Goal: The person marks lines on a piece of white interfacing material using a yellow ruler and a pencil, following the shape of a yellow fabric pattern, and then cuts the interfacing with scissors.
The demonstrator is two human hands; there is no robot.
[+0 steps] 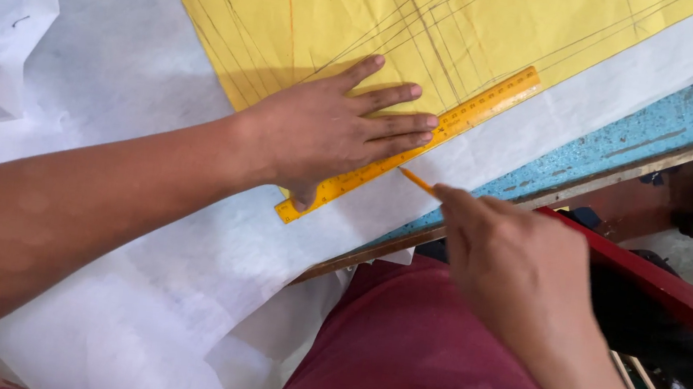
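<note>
Landmark: long yellow-orange plastic ruler (409,145), lying slantwise along the lower edge of a yellow paper pattern sheet (401,18) ruled with pencil lines.

Left hand (332,128) flat on the ruler, fingers spread, palm on the pattern above it, thumb over the ruler's lower end. It presses, grips nothing.

Right hand (512,266) just below the ruler, fingers closed round a thin orange pencil (417,182); the tip sits at the ruler's lower edge, on the white non-woven fabric (132,92) under everything.

Blue chipped table edge (659,126) runs just below the ruler; fabric hangs over it toward a dark red garment (406,358).

Risks, as judged:
- The ruler's far end has no weight on it; sideways push from the pencil could swing it and bend the line.
- The fabric looks soft and creased; pencil drag may bunch it, shifting the mark.
- The pattern is held only by the palm, so it may creep.
</note>
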